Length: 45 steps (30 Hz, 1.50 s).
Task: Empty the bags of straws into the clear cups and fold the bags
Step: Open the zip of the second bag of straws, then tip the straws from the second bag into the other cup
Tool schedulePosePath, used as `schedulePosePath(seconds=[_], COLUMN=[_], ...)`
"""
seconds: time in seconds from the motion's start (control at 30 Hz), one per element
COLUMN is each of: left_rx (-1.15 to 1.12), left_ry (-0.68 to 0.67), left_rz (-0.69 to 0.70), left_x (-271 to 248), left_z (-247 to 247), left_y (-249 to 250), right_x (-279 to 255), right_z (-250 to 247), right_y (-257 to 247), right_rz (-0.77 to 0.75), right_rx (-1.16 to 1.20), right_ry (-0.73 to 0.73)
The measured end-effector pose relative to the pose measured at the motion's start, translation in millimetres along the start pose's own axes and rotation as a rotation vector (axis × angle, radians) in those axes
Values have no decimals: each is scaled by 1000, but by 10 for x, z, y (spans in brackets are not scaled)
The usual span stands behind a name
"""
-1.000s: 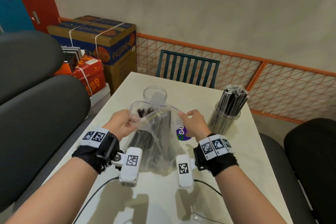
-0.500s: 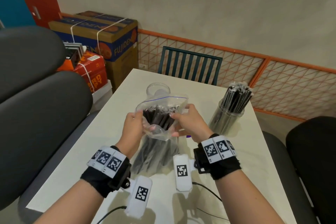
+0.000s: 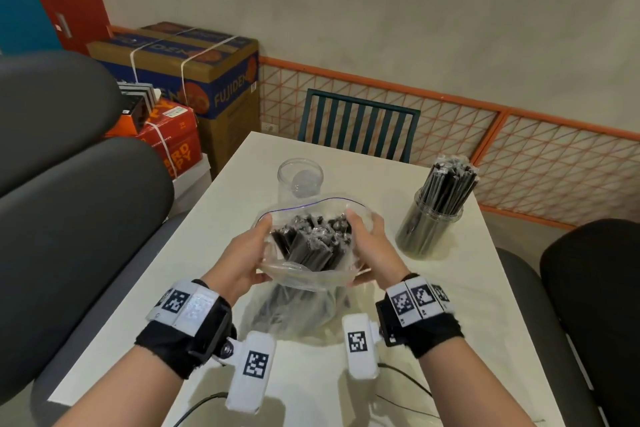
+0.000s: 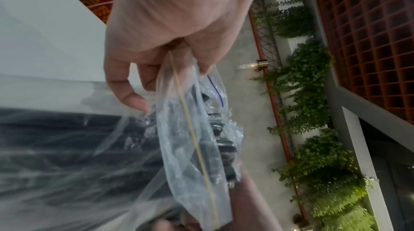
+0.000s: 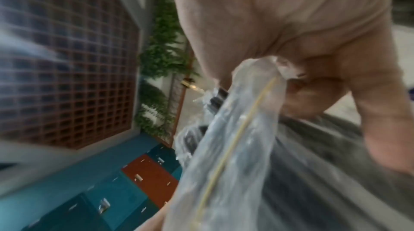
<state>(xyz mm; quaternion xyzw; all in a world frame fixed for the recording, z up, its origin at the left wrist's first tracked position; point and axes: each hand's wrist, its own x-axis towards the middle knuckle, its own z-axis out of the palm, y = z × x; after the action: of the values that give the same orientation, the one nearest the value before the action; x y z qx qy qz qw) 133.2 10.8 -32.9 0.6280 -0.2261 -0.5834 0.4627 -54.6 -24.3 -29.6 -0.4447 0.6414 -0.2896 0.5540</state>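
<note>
A: What are the hands gripping right now?

B: Both are pinching the mouth of the clear zip bag (image 3: 313, 279). The left hand (image 3: 242, 253) is curling its fingers over the left side of the rim, and the right hand (image 3: 372, 246) is doing the same on the right side, so the opening is being stretched wide between them.

A: And inside that grip?

B: The black straws (image 3: 311, 239) are standing bunched between the two hands, their wrapped tops showing in the open mouth. Below the grip, the bag's bottom is sagging onto the white table (image 3: 398, 392).

A: Which step is this, would you say?

B: I am judging it as the opening stage of emptying this bag; nothing is tipping yet.

A: What is the next move calling for?

B: Just beyond the grip, the empty clear cup (image 3: 300, 177) is waiting. The bag probably needs lifting and tilting so the straws slide in together without fanning out.

A: How are the arms sitting?

B: Both forearms are reaching forward, palms facing each other. Well to the right of the grip, a filled cup (image 3: 429, 232) is already holding straws.
</note>
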Motion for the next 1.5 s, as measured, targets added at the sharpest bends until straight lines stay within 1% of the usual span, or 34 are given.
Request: schedulePosePath(seconds=[0.07, 0.13, 0.17, 0.2, 0.23, 0.3, 0.33, 0.37, 0.4, 0.47, 0.5, 0.53, 0.57, 0.6, 0.67, 0.7, 0.73, 0.77, 0.8, 0.87, 0.93, 1.0, 1.07, 1.1, 1.17, 1.23, 1.3, 1.37, 1.4, 1.43, 1.5], left_rx=[18, 37, 44, 53, 62, 32, -29, -97, -169, -187, -145, -133, -66, 39, 242, 325, 401, 439, 428, 366, 355, 366, 360, 360, 334, 274, 319, 410, 434, 424, 273], left_ry=[31, 38, 41, 39, 32, 1, -19, -33, -34, -61, -96, -148, -192, -222, -233, -256, -308, -355, -362, -325, -304, -275, -243, -232, -192, -144, -62, 1, -6, -41, -122], left_rz=[14, 5, -1, -10, -25, -71, -105, -146, -177, -226, -242, -247, -240, -217, -144, -130, -122, -129, -108, -35, 6, 7, 7, 12, 22, 36, 70, 79, 60, 14, -94], left_x=[33, 39, 66, 92, 139, 194, 200, 229, 252, 282, 248, 221, 224, 205, 199, 205, 222, 243, 269, 284, 304, 324, 382, 406, 469, 511, 468, 359, 297, 224, 180], left_z=[10, 1, -14, -27, -44, -61, -53, -58, -53, -41, -29, -13, -12, -18, -82, -130, -159, -176, -188, -160, -108, -80, -79, -67, -52, -34, -45, -65, -68, -58, -41], left_y=[1, 14, 17, 31, 34, 44, 36, 11, -14, -65, -65, -54, -49, -19, 63, 101, 126, 138, 137, 142, 139, 136, 120, 115, 79, 45, 32, -2, -20, -30, -75], right_x=[9, 105, 154, 189, 252, 330, 378, 457, 469, 684, 718, 685, 611, 520, 396, 367, 325, 312, 288, 297, 283, 285, 306, 334, 425, 497, 512, 465, 443, 459, 422], right_z=[-74, -145, -165, -174, -184, -167, -137, -87, -40, 20, 40, 69, 74, 55, -12, -43, -67, -74, -73, -36, -1, 5, 7, 23, 73, 116, 148, 153, 146, 142, 147], right_y=[-106, -148, -147, -142, -104, -2, 73, 167, 236, 410, 440, 384, 300, 224, 105, 72, 36, 15, -16, -40, -55, -50, -32, -10, 36, 91, 95, 61, 36, 46, 35], right_rz=[-144, -237, -227, -202, -143, 64, 147, 227, 282, 324, 284, 224, 162, 90, -29, -95, -177, -251, -314, -382, -413, -388, -315, -279, -189, -106, -55, -15, -9, -13, -2], right_rx=[-170, -184, -165, -121, -22, 290, 421, 509, 533, 485, 379, 300, 196, 107, -29, -91, -150, -214, -248, -255, -216, -107, 17, 32, -13, -66, -4, 126, 200, 285, 414], right_ry=[48, 93, 88, 51, -16, -197, -271, -278, -281, -251, -269, -256, -257, -259, -307, -327, -341, -339, -344, -363, -378, -378, -379, -355, -253, -211, -151, -125, -116, -96, -121])
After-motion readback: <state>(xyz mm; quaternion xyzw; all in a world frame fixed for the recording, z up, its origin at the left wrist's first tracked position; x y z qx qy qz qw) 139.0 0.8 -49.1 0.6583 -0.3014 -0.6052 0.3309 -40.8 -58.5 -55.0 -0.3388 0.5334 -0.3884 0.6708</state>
